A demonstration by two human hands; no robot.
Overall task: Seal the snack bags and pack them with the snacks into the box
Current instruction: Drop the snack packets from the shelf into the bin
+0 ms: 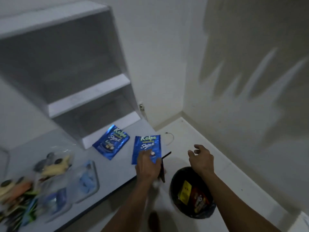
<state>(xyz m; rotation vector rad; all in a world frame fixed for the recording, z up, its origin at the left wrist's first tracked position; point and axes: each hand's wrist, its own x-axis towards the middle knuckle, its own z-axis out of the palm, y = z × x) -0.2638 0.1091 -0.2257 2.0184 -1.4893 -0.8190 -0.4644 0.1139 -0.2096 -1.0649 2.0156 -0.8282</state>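
Blurring from camera motion smears the clear snack bags (50, 180) along the left of the bench (113, 171), so their contents read only as pale, dark and blue lumps, and the bottom-left ones are cut off by the frame edge. No box can be made out anywhere.

Two blue Kalpa pouches are sharper: the far pouch (111, 141) lies flat by the foot of the white shelf unit (88, 96), and the near pouch (147, 145) lies just right of it at the bench's right edge. The left hand (147, 164) rests palm down on the near pouch's lower half, covering it; whether the fingers pinch the pouch or merely press it cannot be told. A thin dark strip (163, 166) sticks out beside that hand, its nature unclear, and whether the hand holds it is also unclear.

The right hand (200, 158) hovers off the bench edge above the floor, fingers spread and loosely curled, holding nothing. Below it stands a black-lined bin (192, 193) with yellow and red wrappers inside. Both forearms run out of the bottom of the frame.
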